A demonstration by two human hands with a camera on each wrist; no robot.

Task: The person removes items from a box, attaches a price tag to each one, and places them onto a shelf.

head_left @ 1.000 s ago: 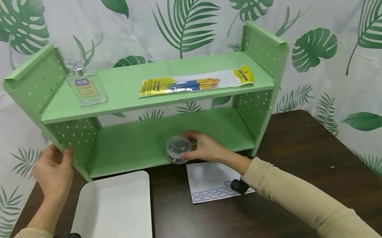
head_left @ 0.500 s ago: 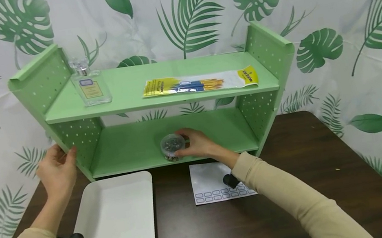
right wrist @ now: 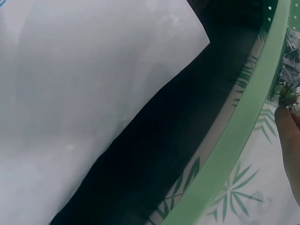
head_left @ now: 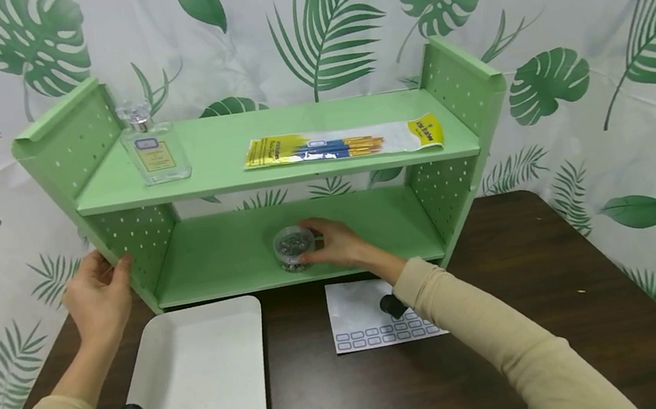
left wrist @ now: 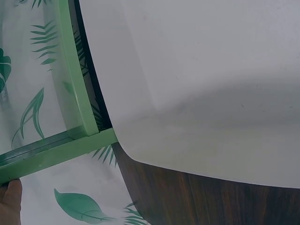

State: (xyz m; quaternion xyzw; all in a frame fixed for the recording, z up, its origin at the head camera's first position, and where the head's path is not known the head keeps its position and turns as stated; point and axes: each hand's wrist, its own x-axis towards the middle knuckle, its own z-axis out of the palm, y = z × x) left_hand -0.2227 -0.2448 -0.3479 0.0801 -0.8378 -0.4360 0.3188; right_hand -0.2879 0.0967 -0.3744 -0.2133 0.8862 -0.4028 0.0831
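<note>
In the head view my right hand (head_left: 342,243) holds a small round clear plastic tub (head_left: 291,245) of silvery metal bits by its right side, thumb in front. The tub is at the front of the lower board of a green two-tier shelf (head_left: 226,248). A label shows on its side, and the right wrist view catches only part of the tub (right wrist: 291,65). My left hand (head_left: 99,299) grips the front edge of the shelf's left side panel between thumb and fingers; some of those fingers are hidden behind the panel.
On the upper board stand a glass perfume bottle (head_left: 157,156) at left and a packet of paintbrushes (head_left: 344,143). Before the shelf, a white tray (head_left: 202,386) and a sheet of labels (head_left: 356,306) lie on the dark wooden table (head_left: 357,398). A leaf-patterned cloth hangs behind.
My right hand has moved the tub slightly left and back, from the shelf's front edge further onto the lower board. The left hand keeps its grip on the side panel.
</note>
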